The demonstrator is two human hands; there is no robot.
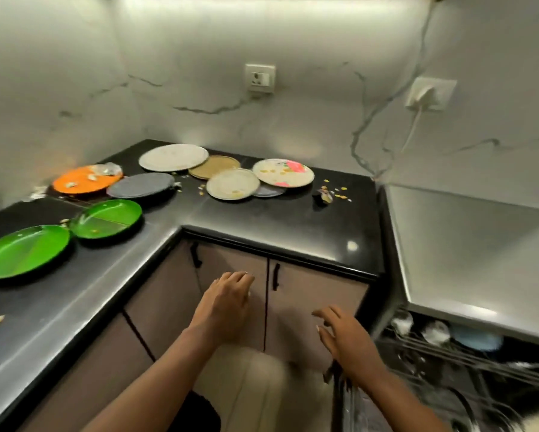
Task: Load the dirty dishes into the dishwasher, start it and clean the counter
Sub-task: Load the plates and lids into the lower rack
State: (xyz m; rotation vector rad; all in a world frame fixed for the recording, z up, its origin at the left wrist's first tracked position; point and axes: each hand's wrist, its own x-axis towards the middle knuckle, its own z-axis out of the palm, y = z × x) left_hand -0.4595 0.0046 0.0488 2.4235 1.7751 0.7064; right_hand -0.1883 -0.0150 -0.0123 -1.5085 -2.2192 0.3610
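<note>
Both hands hang free with fingers relaxed, left hand point(227, 302) and right hand point(343, 336) before the cabinet doors point(308, 307). Dirty plates point(232, 183) lie on the black surface point(277, 226); the dishwasher rack point(467, 366) stands open at right.

A grey marble-look wall point(308, 126) with dark veins fills the upper frame. At upper centre sits a white socket point(260, 78); to the upper right a second socket point(431, 93) carries a white plug, its cable point(413, 129) hanging downward. Low in the middle, brown cabinet doors point(308, 307) bear black handles point(276, 276)
</note>
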